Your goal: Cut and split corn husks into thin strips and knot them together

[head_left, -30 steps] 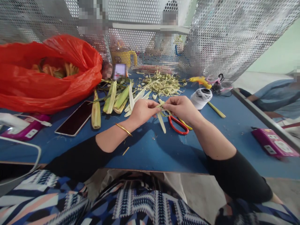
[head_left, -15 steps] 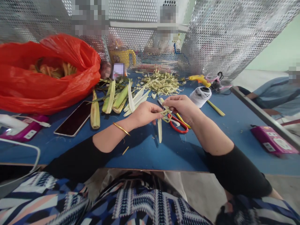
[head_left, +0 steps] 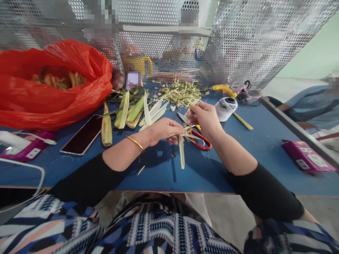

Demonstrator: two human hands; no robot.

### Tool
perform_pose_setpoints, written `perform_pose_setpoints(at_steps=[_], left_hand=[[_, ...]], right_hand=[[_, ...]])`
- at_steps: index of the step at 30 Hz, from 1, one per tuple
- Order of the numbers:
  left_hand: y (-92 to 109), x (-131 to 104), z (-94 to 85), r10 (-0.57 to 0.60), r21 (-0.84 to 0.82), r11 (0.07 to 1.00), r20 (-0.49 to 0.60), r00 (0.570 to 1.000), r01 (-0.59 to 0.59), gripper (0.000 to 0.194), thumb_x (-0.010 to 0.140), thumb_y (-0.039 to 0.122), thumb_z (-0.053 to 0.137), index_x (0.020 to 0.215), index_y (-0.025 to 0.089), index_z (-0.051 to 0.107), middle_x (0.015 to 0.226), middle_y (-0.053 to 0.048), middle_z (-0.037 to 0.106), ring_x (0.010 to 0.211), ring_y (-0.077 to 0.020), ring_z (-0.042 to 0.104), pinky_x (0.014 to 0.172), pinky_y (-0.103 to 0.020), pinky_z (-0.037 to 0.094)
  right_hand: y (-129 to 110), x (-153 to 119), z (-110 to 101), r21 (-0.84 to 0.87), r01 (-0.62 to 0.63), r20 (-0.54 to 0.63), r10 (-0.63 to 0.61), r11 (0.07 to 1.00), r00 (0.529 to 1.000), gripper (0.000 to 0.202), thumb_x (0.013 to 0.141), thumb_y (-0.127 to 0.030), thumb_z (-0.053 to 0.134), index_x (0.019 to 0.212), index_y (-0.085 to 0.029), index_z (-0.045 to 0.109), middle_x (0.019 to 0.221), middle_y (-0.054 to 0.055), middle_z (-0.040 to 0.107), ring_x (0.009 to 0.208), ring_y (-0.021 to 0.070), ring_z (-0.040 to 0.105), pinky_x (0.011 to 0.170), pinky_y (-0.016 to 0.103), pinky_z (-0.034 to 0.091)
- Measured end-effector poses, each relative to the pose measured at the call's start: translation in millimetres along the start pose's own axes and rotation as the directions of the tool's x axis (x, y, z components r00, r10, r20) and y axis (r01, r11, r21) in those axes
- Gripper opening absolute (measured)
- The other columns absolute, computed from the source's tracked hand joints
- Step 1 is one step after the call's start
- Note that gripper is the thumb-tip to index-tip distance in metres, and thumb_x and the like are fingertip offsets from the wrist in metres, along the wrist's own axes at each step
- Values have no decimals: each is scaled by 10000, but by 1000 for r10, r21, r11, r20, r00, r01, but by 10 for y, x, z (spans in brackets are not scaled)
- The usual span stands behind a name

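Between thumb and fingers my left hand (head_left: 165,131) pinches a bundle of pale green leaf strips (head_left: 181,151), one hanging down over the blue table. My right hand (head_left: 205,118), just right of it and higher, is closed on a thin strip (head_left: 186,115) that rises from the bundle. Below my right hand lie scissors with red handles (head_left: 203,146), partly hidden by the strips. A white thread spool (head_left: 225,110) stands right of my right hand. Broad pale husk pieces (head_left: 156,114) lie beyond my left hand.
A red plastic bag (head_left: 87,102) fills the back left, near a phone (head_left: 82,135) and green stalks (head_left: 106,127). Shredded scraps (head_left: 181,92) and a yellow glue gun (head_left: 225,89) lie at the back. A purple power strip (head_left: 307,155) is at right; a person (head_left: 307,106) sits beyond.
My right hand has moved up and slightly away from my left, drawing the thin strip upward. The hanging strip reaches slightly lower.
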State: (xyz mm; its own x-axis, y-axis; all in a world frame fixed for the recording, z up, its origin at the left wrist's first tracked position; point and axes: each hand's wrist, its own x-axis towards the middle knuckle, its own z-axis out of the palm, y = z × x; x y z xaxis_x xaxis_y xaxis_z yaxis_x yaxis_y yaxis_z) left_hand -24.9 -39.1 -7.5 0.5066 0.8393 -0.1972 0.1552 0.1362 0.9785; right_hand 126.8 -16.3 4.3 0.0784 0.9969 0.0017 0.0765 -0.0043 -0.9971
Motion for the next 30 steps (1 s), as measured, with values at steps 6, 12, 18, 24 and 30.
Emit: perform_pose_setpoints(at_steps=[6,12,18,24,30], left_hand=[[-93,33,75,12,85,996,-103,995,-3,241,687,266,748,514,158,622,414,12,520,367,-62,432,378,-181,293],[-23,9,48,-26,34,999,-104,994,29,218,744,205,687,541,140,642,481,-5,582,402,-57,462,387,-183,298],[10,81,-97,-53,-83,996,-305,951,29,173,766,161,663,595,138,646,558,-8,634,406,-53,485,387,-190,294],[4,106,-117,-80,-77,995,-285,955,61,169,764,143,677,596,131,664,471,15,563,371,-52,462,382,-196,281],[-16,115,-90,-90,-93,994,-299,950,65,151,747,145,709,602,119,674,460,8,559,384,-60,488,390,-192,306]], right_hand=[[80,-20,62,37,90,26,-91,995,996,236,890,-212,546,677,-197,446,584,-36,581,450,69,578,470,185,433],[107,29,26,52,195,39,-197,979,980,207,897,-307,558,738,-200,478,626,-31,607,506,71,579,552,211,467],[9,73,-213,-335,382,409,-233,861,882,248,785,-402,666,716,-172,602,642,-10,611,608,109,531,594,250,400],[2,65,-247,-505,506,518,-224,699,826,212,784,-318,603,640,-165,630,556,-26,572,553,103,458,582,259,339],[29,83,-233,-663,487,401,-279,568,873,178,808,-264,580,686,-175,674,641,9,641,599,137,519,609,280,359]])
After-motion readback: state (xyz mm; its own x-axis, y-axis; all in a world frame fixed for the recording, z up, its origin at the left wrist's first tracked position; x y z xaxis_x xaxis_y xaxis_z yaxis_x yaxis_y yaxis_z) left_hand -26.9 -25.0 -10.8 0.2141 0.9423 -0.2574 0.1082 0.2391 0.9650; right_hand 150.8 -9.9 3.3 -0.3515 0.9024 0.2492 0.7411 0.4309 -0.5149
